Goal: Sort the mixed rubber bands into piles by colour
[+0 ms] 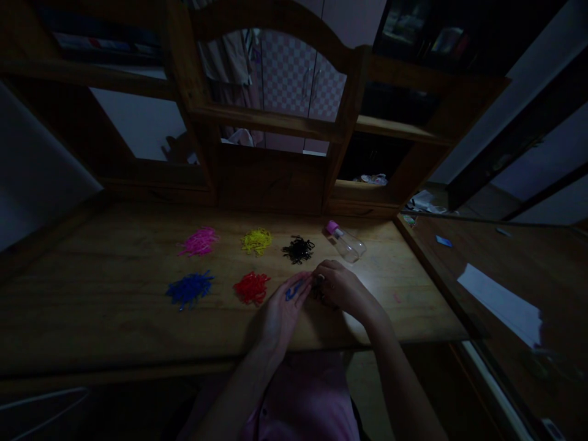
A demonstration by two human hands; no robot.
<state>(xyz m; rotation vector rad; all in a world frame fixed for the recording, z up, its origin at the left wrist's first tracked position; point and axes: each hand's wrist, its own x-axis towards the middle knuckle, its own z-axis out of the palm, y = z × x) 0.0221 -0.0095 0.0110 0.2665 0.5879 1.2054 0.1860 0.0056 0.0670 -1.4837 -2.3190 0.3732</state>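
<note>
My left hand (281,312) is turned palm up and slightly cupped, with a few blue rubber bands (293,290) lying in it by the fingers. Touching or nearly touching its fingertips is my right hand (340,285), palm down with curled fingers; what they pinch is hidden. Partly under the right hand lies a dark pile of bands (318,294). Sorted heaps of small bands surround the hands: red (252,287) and blue (190,290) to the left, pink (199,241), yellow (256,242) and black (298,249) farther back.
A clear bottle with a pink cap (348,244) lies on the wooden desk (114,331) behind my right hand. Wooden shelving (271,125) rises along the back. To the right, a lower brown surface (463,245) carries white paper (500,303) and a blue card (443,241).
</note>
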